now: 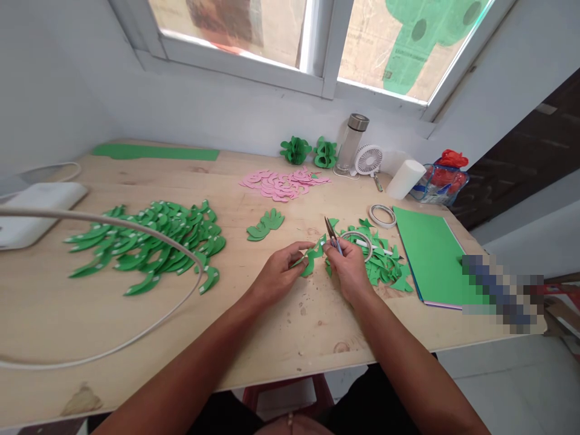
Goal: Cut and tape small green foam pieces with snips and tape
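Note:
Near the front middle of the table, my left hand (280, 270) pinches a curved green paper cutout (310, 266) that has small white tape patches on it. My right hand (348, 266) is closed around a pair of scissors (334, 237), whose dark blades point up and away from me. Its thumb and fingertips are at the right end of the cutout, by a white patch. Green paper scraps (385, 272) lie just beyond my right hand, with a tape roll (368, 241) and a white pen among them. Several more green cutouts (266, 225) rest beyond my left hand.
A heap of taped green cutouts (167, 235) covers the left side, crossed by a white cable (181, 249). Pink cutouts (283, 183), green paper ornaments (295, 150), a bottle (352, 142) and a fan (368, 160) stand behind. Green sheets (430, 254) lie right.

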`<state>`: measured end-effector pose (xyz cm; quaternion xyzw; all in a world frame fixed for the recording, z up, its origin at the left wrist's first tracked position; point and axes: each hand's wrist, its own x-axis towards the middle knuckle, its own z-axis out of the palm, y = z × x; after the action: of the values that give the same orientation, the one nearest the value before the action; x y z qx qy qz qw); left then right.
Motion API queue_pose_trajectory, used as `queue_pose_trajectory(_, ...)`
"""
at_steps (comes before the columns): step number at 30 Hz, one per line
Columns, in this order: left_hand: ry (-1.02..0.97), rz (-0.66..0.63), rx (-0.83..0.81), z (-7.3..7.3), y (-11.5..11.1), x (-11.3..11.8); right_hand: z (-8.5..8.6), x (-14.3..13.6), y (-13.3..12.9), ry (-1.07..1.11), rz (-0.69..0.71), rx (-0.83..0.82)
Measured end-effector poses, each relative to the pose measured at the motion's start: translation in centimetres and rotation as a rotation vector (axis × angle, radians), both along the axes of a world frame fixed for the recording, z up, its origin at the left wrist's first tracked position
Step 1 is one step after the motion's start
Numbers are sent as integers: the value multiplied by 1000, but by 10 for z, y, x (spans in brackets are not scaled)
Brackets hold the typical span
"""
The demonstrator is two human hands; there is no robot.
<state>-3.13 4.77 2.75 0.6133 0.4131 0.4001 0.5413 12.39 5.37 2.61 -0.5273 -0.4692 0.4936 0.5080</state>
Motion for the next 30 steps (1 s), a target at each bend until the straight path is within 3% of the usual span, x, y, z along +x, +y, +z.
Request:
queue_pose_trajectory(11,-61,60,91,0,-4,1,-2,0,0,-37,-1,15)
queue_pose_trajectory(21,123,137,269,1,-10,-1,-3,1,0,-151,-18,97)
queue_pose_trajectory(26,123,125,219,-1,-9,-1,0,-1,-1,-265,-10,128)
queue_pose_trajectory(30,41,120,69,-1,-4,0,2,-1,-4,-359,-28,169)
